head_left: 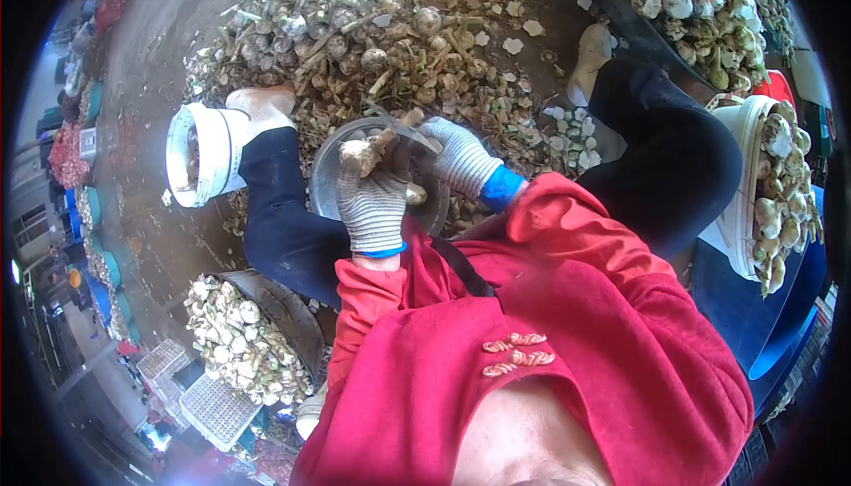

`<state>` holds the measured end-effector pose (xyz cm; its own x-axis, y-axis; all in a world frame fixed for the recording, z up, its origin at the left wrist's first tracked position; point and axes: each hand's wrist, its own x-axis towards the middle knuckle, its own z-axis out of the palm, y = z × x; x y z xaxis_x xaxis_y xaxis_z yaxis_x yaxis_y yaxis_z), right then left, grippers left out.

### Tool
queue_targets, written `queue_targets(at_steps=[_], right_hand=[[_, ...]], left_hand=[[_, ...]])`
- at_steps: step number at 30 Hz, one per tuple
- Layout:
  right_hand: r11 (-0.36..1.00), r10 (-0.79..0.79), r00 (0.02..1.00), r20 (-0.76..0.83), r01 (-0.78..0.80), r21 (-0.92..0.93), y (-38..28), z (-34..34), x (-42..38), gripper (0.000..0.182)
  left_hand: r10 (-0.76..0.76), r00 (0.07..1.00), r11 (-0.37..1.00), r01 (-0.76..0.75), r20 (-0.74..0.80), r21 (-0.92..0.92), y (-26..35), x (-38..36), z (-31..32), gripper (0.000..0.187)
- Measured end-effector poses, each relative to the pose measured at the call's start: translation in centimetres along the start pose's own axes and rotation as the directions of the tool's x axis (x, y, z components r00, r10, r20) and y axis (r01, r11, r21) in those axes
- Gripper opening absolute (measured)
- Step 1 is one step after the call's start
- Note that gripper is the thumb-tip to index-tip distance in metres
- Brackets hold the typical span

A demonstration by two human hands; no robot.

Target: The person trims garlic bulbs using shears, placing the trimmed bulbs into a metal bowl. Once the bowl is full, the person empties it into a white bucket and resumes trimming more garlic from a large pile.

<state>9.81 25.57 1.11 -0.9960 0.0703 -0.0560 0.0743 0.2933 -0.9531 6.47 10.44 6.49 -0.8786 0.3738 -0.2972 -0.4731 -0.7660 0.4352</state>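
Both hands are wearing knit, ribbed grey gloves w/ blue cuffs. Left hand is gripping a knobbly pale garlic bulb at its fingertips, over a round metal basin. Right hand is closing round a thin curved blade, just beside the bulb.

left hand: gloved, fingers curled closed, red sleeve bent at the elbow | right hand: gloved, fingers curled, just beside the left, blue cuff at the wrist | both held together between the knees
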Motion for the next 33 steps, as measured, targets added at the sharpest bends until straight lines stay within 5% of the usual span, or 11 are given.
queue_targets(at_steps=[3,7,10,13,16,18,22,25,28,30,33], right_hand=[[0.94,0.295,0.936,0.191,-0.248,-0.235,7.0,0.5,-0.4,0.02],[0.785,0.609,0.779,0.148,-0.619,0.03,14.5,1.8,0.9,0.029],[0.763,0.614,0.788,0.037,-0.605,0.228,9.9,0.4,1.7,0.028],[0.757,0.595,0.804,0.03,-0.572,0.315,7.4,-0.3,2.2,0.03],[0.644,0.63,0.773,0.075,-0.574,0.507,8.4,1.4,2.8,0.025],[0.668,0.612,0.785,0.096,-0.578,0.469,6.8,0.8,3.2,0.026],[0.602,0.645,0.752,0.136,-0.609,0.516,4.0,-1.0,3.8,0.024],[0.654,0.621,0.784,-0.001,-0.517,0.553,5.1,-0.2,4.0,0.026],[0.603,0.599,0.797,-0.079,-0.384,0.7,2.2,-0.9,4.0,0.026],[0.586,0.561,0.823,-0.089,-0.319,0.744,1.6,-1.0,3.8,0.029],[0.591,0.506,0.863,-0.021,-0.329,0.736,-1.0,-2.1,3.0,0.033]], left_hand=[[-0.055,0.993,0.995,0.063,0.1,-0.073,0.4,0.1,1.3,0.032],[-0.045,0.987,0.971,0.079,-0.154,0.226,1.9,0.2,-3.7,0.04],[0.172,0.967,0.373,0.114,-0.189,0.921,2.7,3.4,-10.4,0.056],[0.271,0.962,0.07,-0.058,0.037,0.996,3.0,12.0,-12.5,0.054],[0.173,0.963,-0.729,-0.016,0.207,0.684,1.1,22.0,-7.4,0.057],[0.046,0.999,-0.872,0.045,-0.009,0.488,0.1,25.4,-6.8,0.063],[0.0,0.999,-0.658,0.032,-0.042,0.753,0.1,27.4,-8.4,0.06],[-0.017,0.999,0.171,-0.038,0.041,0.985,0.2,23.3,-8.4,0.046],[-0.149,0.988,0.777,0.139,-0.036,0.614,1.0,15.1,-3.9,0.036],[-0.277,0.958,0.934,0.25,0.076,0.255,1.2,10.7,-2.8,0.032],[-0.233,0.969,0.914,0.192,0.077,0.358,1.8,5.9,-1.8,0.037]])
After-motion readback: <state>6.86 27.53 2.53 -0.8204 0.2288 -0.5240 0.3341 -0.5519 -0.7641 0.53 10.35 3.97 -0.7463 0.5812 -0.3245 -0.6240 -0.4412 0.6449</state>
